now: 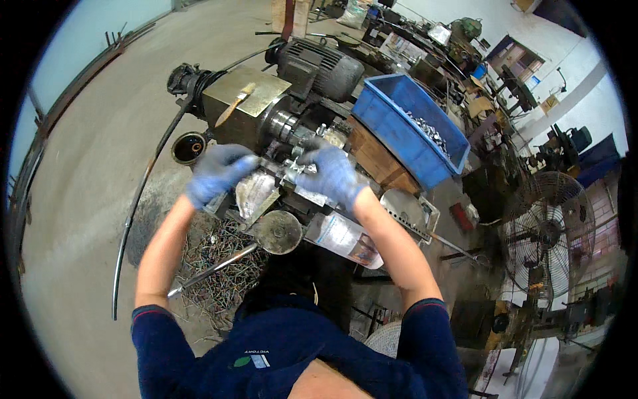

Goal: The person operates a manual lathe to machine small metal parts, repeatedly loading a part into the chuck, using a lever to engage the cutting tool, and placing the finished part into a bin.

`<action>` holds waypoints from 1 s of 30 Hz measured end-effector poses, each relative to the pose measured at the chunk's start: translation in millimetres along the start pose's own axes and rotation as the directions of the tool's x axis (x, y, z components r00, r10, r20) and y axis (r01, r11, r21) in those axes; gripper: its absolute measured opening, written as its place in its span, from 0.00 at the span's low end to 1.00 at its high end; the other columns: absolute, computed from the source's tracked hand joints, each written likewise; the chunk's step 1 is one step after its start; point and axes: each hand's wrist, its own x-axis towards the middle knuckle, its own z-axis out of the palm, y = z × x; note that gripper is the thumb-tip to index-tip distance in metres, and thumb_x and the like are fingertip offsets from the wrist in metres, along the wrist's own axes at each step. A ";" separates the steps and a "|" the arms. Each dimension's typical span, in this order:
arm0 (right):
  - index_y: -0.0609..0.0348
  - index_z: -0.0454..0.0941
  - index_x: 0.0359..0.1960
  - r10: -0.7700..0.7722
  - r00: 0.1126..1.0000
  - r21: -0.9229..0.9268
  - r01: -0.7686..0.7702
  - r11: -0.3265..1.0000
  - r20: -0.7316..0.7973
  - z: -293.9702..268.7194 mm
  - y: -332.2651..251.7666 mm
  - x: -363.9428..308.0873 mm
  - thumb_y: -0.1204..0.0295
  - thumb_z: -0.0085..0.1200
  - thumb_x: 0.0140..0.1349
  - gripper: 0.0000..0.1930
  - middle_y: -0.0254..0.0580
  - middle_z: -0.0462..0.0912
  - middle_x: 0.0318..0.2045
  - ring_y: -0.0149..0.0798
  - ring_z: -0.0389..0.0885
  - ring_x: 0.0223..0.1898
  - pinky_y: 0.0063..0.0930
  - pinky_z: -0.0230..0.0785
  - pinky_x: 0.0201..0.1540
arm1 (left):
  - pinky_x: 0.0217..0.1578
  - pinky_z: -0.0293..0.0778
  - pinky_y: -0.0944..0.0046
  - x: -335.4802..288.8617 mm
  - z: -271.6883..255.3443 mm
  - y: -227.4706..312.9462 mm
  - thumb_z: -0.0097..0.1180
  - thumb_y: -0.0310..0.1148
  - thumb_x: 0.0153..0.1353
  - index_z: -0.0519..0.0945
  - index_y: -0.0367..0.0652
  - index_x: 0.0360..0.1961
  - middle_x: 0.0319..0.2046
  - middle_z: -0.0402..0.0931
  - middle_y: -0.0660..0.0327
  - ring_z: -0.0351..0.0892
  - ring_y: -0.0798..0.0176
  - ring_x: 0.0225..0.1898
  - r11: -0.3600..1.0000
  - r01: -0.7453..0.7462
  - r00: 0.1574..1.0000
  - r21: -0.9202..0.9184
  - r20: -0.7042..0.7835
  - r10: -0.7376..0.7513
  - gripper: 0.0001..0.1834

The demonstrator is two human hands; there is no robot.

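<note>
A worker's gloved left grip (222, 169), blurred, hung over the near side of a small lathe (249, 136), opposite the gloved right grip (327, 171); whether either was apart or clamped on a part could not be told. Between them sat the lathe's metal fittings (290, 159), in front of its spindle (286, 124). A brush (234, 106) lay atop the headstock cover (269, 88), near an electric motor (322, 70). To the right, a blue crate (391, 126) held small metal pieces (426, 128); shavings (212, 272) littered the floor below.
</note>
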 end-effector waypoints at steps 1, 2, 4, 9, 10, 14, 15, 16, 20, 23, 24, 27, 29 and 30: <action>0.58 0.83 0.31 0.064 0.993 -0.132 -0.050 0.990 0.099 9.9 15.4 18.7 0.54 0.61 0.48 0.19 0.55 0.77 0.40 0.52 0.77 0.42 0.37 0.70 0.47 | 0.28 0.71 0.65 -4.2 -22.2 -11.5 0.54 0.45 0.58 0.80 0.34 0.33 0.23 0.76 0.59 0.74 0.68 0.23 0.999 0.011 0.999 0.036 -0.053 -0.009 0.20; 0.59 0.83 0.31 0.129 0.973 -0.260 -0.077 0.962 0.189 19.4 25.0 37.4 0.50 0.60 0.48 0.23 0.55 0.77 0.39 0.53 0.76 0.41 0.39 0.69 0.46 | 0.29 0.71 0.65 -11.0 -47.9 -23.5 0.54 0.44 0.59 0.79 0.33 0.33 0.24 0.77 0.59 0.74 0.68 0.23 0.997 0.030 0.993 0.078 -0.114 -0.021 0.20; 0.64 0.80 0.32 0.134 0.974 -0.412 -0.047 0.910 0.184 35.1 39.6 60.5 0.46 0.57 0.46 0.28 0.56 0.77 0.36 0.53 0.75 0.42 0.40 0.68 0.47 | 0.30 0.71 0.64 -35.1 -90.7 -31.8 0.53 0.42 0.59 0.79 0.34 0.32 0.22 0.76 0.59 0.74 0.68 0.24 0.973 0.223 0.955 0.064 -0.212 -0.205 0.18; 0.56 0.82 0.35 0.251 0.901 -0.489 -0.050 0.871 0.355 69.3 64.4 90.0 0.44 0.54 0.46 0.28 0.52 0.81 0.37 0.49 0.78 0.41 0.37 0.68 0.47 | 0.30 0.70 0.59 -129.5 -188.0 -122.8 0.53 0.42 0.57 0.79 0.37 0.29 0.23 0.76 0.51 0.76 0.54 0.26 0.766 0.383 0.893 0.516 -0.419 -0.164 0.16; 0.57 0.82 0.35 0.232 0.917 -0.479 -0.052 0.876 0.325 69.8 64.9 90.5 0.44 0.54 0.46 0.28 0.52 0.81 0.37 0.50 0.79 0.41 0.37 0.68 0.47 | 0.31 0.70 0.58 -149.3 -194.5 -130.5 0.53 0.43 0.57 0.79 0.37 0.29 0.24 0.77 0.50 0.77 0.51 0.27 0.711 0.406 0.883 0.575 -0.447 -0.143 0.17; 0.63 0.81 0.35 0.281 0.926 -0.431 -0.153 0.889 0.251 74.8 63.1 91.7 0.43 0.54 0.45 0.32 0.56 0.80 0.36 0.51 0.78 0.41 0.38 0.67 0.49 | 0.36 0.70 0.55 -197.5 -191.5 -141.6 0.54 0.46 0.55 0.80 0.39 0.34 0.30 0.78 0.47 0.77 0.48 0.35 0.577 0.613 0.789 0.540 -0.394 -0.471 0.19; 0.62 0.82 0.35 0.271 0.930 -0.409 -0.152 0.900 0.249 76.5 59.5 92.3 0.43 0.54 0.45 0.31 0.56 0.80 0.36 0.51 0.78 0.41 0.38 0.68 0.48 | 0.37 0.70 0.54 -206.1 -184.2 -149.6 0.54 0.46 0.55 0.80 0.40 0.36 0.31 0.77 0.46 0.77 0.47 0.36 0.553 0.592 0.806 0.587 -0.420 -0.417 0.19; 0.62 0.82 0.35 0.260 0.934 -0.390 -0.150 0.909 0.247 76.8 58.2 92.3 0.43 0.54 0.45 0.31 0.56 0.80 0.36 0.51 0.78 0.41 0.38 0.68 0.48 | 0.37 0.70 0.53 -212.0 -172.9 -161.1 0.54 0.47 0.55 0.79 0.40 0.38 0.33 0.77 0.46 0.77 0.46 0.37 0.527 0.571 0.821 0.629 -0.443 -0.360 0.20; 0.59 0.81 0.36 0.399 0.878 -0.242 -0.339 0.909 0.264 69.0 54.3 105.0 0.43 0.54 0.46 0.29 0.58 0.81 0.33 0.52 0.80 0.38 0.39 0.71 0.45 | 0.45 0.69 0.52 -194.0 -155.5 -167.2 0.53 0.50 0.55 0.76 0.35 0.45 0.39 0.77 0.45 0.75 0.43 0.43 0.524 0.605 0.796 0.599 -0.454 -0.399 0.28; 0.57 0.81 0.32 0.461 0.874 -0.085 -0.454 0.887 0.153 75.1 68.5 111.5 0.48 0.59 0.45 0.24 0.52 0.82 0.30 0.50 0.81 0.35 0.36 0.73 0.40 | 0.44 0.68 0.49 -172.1 -156.1 -176.1 0.52 0.49 0.56 0.76 0.35 0.43 0.37 0.77 0.45 0.75 0.42 0.41 0.415 0.611 0.781 0.674 -0.427 -0.456 0.25; 0.57 0.81 0.32 0.443 0.886 -0.050 -0.441 0.896 0.133 61.7 48.2 110.7 0.48 0.59 0.45 0.24 0.51 0.82 0.29 0.50 0.81 0.34 0.36 0.73 0.39 | 0.43 0.68 0.49 -175.6 -158.5 -179.8 0.52 0.47 0.55 0.76 0.36 0.42 0.36 0.77 0.45 0.75 0.42 0.40 0.379 0.604 0.782 0.701 -0.430 -0.452 0.23; 0.58 0.81 0.32 0.451 0.885 -0.026 -0.452 0.892 0.115 67.4 58.4 113.6 0.49 0.59 0.45 0.23 0.52 0.82 0.29 0.50 0.81 0.34 0.37 0.73 0.39 | 0.38 0.69 0.49 -162.3 -174.6 -202.3 0.52 0.39 0.53 0.76 0.40 0.36 0.30 0.77 0.48 0.76 0.43 0.36 0.330 0.464 0.876 0.822 -0.370 -0.310 0.14; 0.59 0.81 0.30 0.491 0.862 -0.068 -0.486 0.871 0.127 70.3 63.5 115.4 0.49 0.59 0.44 0.24 0.53 0.81 0.29 0.51 0.81 0.34 0.36 0.73 0.39 | 0.34 0.71 0.50 -160.7 -223.3 -230.2 0.52 0.32 0.51 0.76 0.44 0.32 0.25 0.76 0.50 0.76 0.44 0.31 0.208 0.416 0.902 0.885 -0.374 -0.215 0.07; 0.60 0.81 0.29 0.505 0.854 -0.082 -0.498 0.863 0.124 70.4 64.0 120.2 0.49 0.59 0.43 0.24 0.53 0.81 0.28 0.52 0.81 0.34 0.36 0.73 0.39 | 0.33 0.71 0.51 -151.4 -253.3 -245.7 0.52 0.30 0.51 0.76 0.45 0.30 0.24 0.76 0.52 0.77 0.44 0.29 0.099 0.441 0.884 0.892 -0.414 -0.216 0.05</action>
